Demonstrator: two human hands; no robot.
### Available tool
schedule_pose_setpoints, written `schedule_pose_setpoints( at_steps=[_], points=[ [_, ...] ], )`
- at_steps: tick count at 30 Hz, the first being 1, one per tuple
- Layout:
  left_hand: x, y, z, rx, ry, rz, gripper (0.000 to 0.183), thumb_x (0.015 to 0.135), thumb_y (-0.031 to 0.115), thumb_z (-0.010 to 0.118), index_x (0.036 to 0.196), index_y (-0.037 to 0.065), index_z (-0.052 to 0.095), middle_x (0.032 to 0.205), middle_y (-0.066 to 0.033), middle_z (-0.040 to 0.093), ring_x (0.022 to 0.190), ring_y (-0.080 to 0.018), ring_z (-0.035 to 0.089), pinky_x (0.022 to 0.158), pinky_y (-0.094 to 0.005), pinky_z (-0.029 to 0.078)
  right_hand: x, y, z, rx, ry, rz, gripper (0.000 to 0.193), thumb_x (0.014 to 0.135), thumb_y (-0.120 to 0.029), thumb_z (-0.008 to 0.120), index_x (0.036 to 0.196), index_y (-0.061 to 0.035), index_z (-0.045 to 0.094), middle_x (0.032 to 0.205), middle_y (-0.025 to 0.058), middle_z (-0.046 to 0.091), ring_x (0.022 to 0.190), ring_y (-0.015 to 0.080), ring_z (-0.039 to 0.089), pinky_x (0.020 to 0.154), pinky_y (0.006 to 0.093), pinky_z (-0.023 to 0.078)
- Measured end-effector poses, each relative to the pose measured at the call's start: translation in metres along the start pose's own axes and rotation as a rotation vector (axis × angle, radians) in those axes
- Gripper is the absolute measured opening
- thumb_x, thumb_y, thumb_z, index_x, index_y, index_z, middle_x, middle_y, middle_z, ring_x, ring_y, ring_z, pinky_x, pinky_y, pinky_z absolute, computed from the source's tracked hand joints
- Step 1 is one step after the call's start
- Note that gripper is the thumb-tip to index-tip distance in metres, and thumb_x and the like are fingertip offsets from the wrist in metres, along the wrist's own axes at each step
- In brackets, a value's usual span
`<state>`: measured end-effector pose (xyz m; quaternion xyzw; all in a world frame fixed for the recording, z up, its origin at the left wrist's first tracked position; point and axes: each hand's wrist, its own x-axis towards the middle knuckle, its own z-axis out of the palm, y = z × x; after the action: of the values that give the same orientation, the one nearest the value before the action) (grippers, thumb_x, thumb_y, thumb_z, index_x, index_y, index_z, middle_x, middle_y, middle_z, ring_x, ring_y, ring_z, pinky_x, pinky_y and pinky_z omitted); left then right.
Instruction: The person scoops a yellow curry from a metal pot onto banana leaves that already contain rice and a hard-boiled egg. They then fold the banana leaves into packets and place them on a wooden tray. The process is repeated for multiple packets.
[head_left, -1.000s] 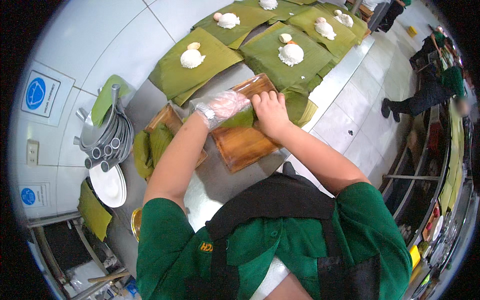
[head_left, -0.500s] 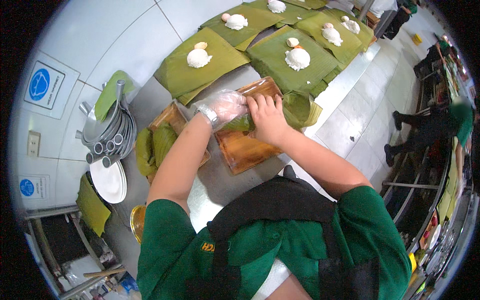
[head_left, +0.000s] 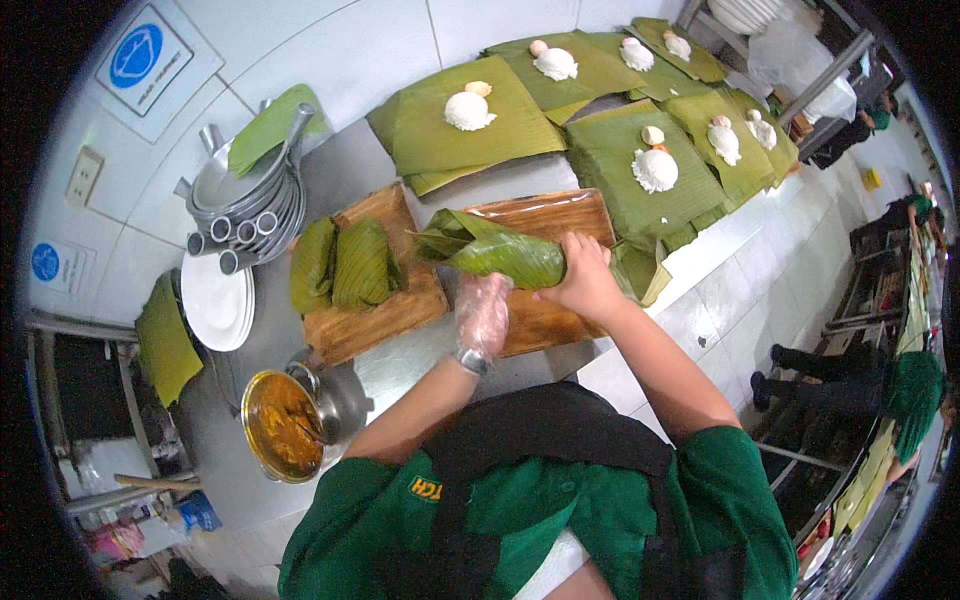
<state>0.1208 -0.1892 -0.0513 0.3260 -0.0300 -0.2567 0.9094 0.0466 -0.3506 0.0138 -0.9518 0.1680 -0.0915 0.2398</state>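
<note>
A green banana-leaf parcel (head_left: pixel 510 252) with a loose, pointed left end is held up over a brown wooden tray (head_left: pixel 550 328). My right hand (head_left: pixel 585 280), bare, is closed round the parcel's right end. My left hand (head_left: pixel 482 310), in a clear plastic glove, grips the near side from below; its fingertips are partly hidden by the leaf. Just to the left, a second wooden tray (head_left: pixel 420 285) carries two folded leaf parcels (head_left: pixel 362 262) side by side.
Spread banana leaves (head_left: pixel 425 125) bearing rice mounds (head_left: pixel 468 111) line the far side. At left are stacked metal pans (head_left: pixel 240 185), white plates (head_left: pixel 215 305) and a pot of orange-brown stew (head_left: pixel 283 425). A co-worker (head_left: pixel 915 390) stands across the aisle at right.
The leaf parcel, mostly hidden behind my hands before, is now raised and in plain sight. My left hand has drawn nearer my body. The view has shifted, bringing the stew pot into sight.
</note>
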Motion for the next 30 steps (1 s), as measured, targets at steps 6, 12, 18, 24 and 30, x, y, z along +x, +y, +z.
schedule_pose_setpoints(
  at_steps=[6,12,18,24,30],
  points=[
    [0.024,0.013,0.018,0.259,0.096,0.038,0.05,0.083,0.005,0.075,0.127,0.002,0.051,0.119,-0.0056,0.06,0.11,-0.0182,0.056,0.098,-0.0333,0.045,0.001,-0.002,-0.002,0.044,-0.081,0.024,0.08,0.053,-0.036,0.092,0.115,-0.0058,0.052,0.111,0.0175,0.059,0.112,0.0379,0.052,0.094,0.0512,0.038],
    [0.028,0.016,0.029,0.636,0.191,0.062,0.039,0.081,0.001,0.074,0.117,0.001,0.06,0.109,-0.0075,0.067,0.098,-0.0208,0.064,0.09,-0.0333,0.05,0.003,-0.005,0.0,0.017,-0.125,-0.008,0.079,0.054,-0.036,0.091,0.115,-0.0049,0.051,0.113,0.0186,0.058,0.114,0.0388,0.052,0.092,0.0534,0.039],
    [0.032,0.029,0.03,1.292,-0.303,0.556,0.057,0.076,0.013,0.08,0.127,0.004,0.055,0.11,-0.0148,0.066,0.101,-0.0309,0.064,0.091,-0.0407,0.05,0.001,-0.002,0.007,-0.004,-0.147,-0.052,0.082,0.054,-0.036,0.091,0.115,-0.0027,0.048,0.116,0.021,0.057,0.113,0.0405,0.051,0.094,0.0521,0.037],
    [0.023,0.053,0.05,1.991,-0.804,0.602,0.128,0.052,0.053,0.089,0.149,-0.002,0.026,0.124,-0.0212,0.056,0.111,-0.041,0.054,0.1,-0.0483,0.041,0.007,-0.002,0.009,0.034,-0.171,-0.087,0.09,0.058,-0.03,0.088,0.131,-0.0045,0.042,0.127,0.0222,0.054,0.124,0.0403,0.048,0.101,0.0534,0.035],
    [0.028,0.053,0.064,2.251,-0.873,0.35,0.118,0.061,0.046,0.084,0.148,-0.007,0.024,0.153,-0.0263,0.028,0.137,-0.0419,0.037,0.114,-0.0463,0.03,0.022,0.009,0.004,0.303,-0.355,-0.039,0.116,0.064,-0.017,0.078,0.155,-0.0098,0.006,0.146,0.0239,0.04,0.134,0.0412,0.041,0.11,0.0539,0.03]
  ],
)
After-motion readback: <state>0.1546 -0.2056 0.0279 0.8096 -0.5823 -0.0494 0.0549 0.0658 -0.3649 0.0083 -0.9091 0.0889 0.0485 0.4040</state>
